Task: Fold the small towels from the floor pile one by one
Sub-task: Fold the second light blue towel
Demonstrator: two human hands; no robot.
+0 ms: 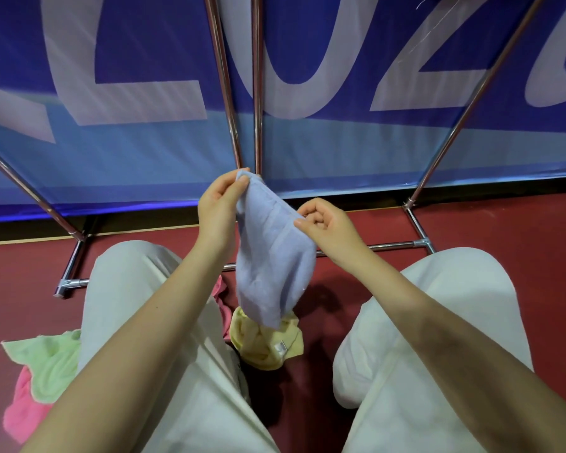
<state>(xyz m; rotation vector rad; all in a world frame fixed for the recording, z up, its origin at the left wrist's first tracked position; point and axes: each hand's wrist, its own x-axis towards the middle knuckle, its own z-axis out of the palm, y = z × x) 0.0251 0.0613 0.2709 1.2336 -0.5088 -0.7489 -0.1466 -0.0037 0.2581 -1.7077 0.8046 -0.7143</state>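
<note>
While left hand (pixel 217 207) and right hand (pixel 324 223) pinch blue towel (pixel 272 266) top corners (fingers curled), it hangs above yellow towel (pixel 265 346) on floor (pixel 324 322).

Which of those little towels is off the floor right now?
The lavender towel, pinched by both hands; the yellow towel, green towel and pink ones lie on the floor.

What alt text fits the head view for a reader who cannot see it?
Seated on a red floor, a person holds up a lavender towel, left hand and right hand each pinching its upper edge. A yellow towel lies between the knees; green and pink towels lie at left.
</note>
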